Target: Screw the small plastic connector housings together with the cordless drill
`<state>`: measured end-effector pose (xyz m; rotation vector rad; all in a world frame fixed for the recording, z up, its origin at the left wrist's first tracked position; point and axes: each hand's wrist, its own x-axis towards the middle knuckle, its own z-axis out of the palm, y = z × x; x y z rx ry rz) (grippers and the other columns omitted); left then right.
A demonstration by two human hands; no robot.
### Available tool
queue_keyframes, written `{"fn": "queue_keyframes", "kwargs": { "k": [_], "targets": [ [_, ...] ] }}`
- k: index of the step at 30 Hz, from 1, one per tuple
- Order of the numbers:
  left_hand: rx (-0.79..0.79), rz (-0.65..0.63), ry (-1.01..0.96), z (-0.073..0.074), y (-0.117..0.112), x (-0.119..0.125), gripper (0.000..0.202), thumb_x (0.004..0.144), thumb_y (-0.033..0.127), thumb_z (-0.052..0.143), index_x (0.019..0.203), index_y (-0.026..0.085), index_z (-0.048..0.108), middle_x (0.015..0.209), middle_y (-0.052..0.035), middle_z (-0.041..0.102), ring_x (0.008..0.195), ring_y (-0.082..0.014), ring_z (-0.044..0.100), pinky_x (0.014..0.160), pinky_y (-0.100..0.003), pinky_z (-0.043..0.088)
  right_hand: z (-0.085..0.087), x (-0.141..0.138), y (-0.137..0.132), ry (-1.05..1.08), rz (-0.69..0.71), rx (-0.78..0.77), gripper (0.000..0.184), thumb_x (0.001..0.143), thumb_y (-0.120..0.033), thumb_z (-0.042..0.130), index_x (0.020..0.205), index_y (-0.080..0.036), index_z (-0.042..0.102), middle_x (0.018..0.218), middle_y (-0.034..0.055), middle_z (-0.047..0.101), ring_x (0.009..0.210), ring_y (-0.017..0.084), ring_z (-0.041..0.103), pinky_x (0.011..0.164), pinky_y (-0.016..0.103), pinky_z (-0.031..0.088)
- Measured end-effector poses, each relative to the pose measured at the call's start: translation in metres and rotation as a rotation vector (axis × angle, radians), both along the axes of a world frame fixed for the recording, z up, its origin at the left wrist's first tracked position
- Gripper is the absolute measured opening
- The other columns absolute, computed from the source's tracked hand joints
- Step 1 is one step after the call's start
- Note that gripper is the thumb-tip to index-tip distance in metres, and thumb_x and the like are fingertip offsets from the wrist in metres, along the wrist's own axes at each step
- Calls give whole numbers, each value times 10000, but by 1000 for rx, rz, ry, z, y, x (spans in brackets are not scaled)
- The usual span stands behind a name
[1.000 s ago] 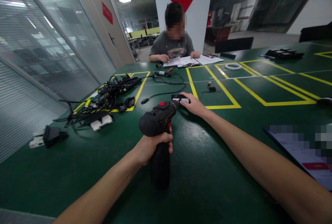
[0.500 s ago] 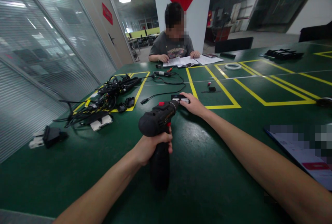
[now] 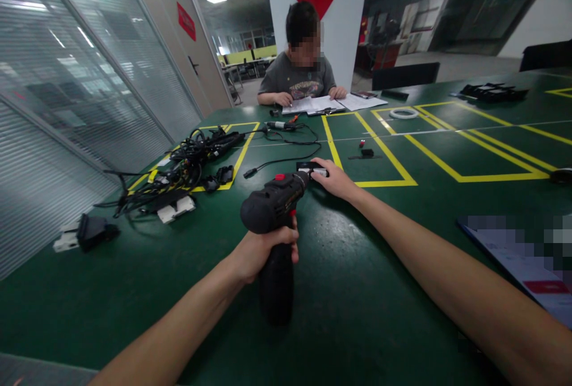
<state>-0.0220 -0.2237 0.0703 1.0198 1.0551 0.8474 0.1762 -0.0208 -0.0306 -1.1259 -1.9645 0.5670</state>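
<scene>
The left hand (image 3: 267,258) wraps its fingers around the ribbed grip of a black plastic cordless drill (image 3: 272,207). The right hand's fingertips (image 3: 319,170) rest on a small flat black-and-silver device (image 3: 310,167), though whether they grip it is unclear. Beyond lie a green bench (image 3: 357,296), yellow tape (image 3: 384,183) and a tangle of black cables (image 3: 187,162); a pixelated sheet (image 3: 513,255) is unreadable.

Black cordless drill (image 3: 270,210), apparently upright

Our bare left forearm (image 3: 174,323) at seven o'clock and bare right forearm (image 3: 447,276) at four o'clock run slender and smooth into our left hand (image 3: 263,258) and right hand (image 3: 335,180).
</scene>
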Motion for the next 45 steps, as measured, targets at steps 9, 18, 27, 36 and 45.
{"fn": "queue_keyframes", "kwargs": {
  "k": [9,18,27,36,45],
  "targets": [
    [-2,-1,8,-1,0,0,274,675,255,699,877,154,544,665,31,569,507,-109,590,539,-247,439,-1,-1,1,5,2,14,469,884,-366,584,1326,-210,598,1219,109,618,1082,271,616,1028,430,454],
    [-7,2,11,-1,-1,0,279,682,259,701,890,154,548,655,26,583,510,-114,592,547,-249,448,0,0,0,-5,4,16,471,886,-365,577,1330,-210,594,1222,107,617,1096,271,609,1035,433,449],
    [8,-11,-7,-2,0,-1,250,700,245,684,891,156,550,659,23,582,510,-111,589,543,-251,448,0,0,0,-4,4,14,465,887,-364,580,1328,-217,596,1199,103,620,1073,266,617,1014,425,462],
    [-5,-2,-8,-3,1,-1,273,682,245,702,888,155,549,661,28,579,507,-111,593,538,-248,452,0,0,0,-12,3,7,481,890,-366,574,1340,-197,590,1215,118,612,1093,270,613,1025,423,456],
    [9,-5,11,-1,0,-1,263,677,255,697,870,158,548,641,21,589,504,-117,589,533,-246,441,-1,0,0,-6,7,19,464,887,-368,571,1326,-216,590,1200,101,616,1090,268,611,1027,427,455]
  ]
}}
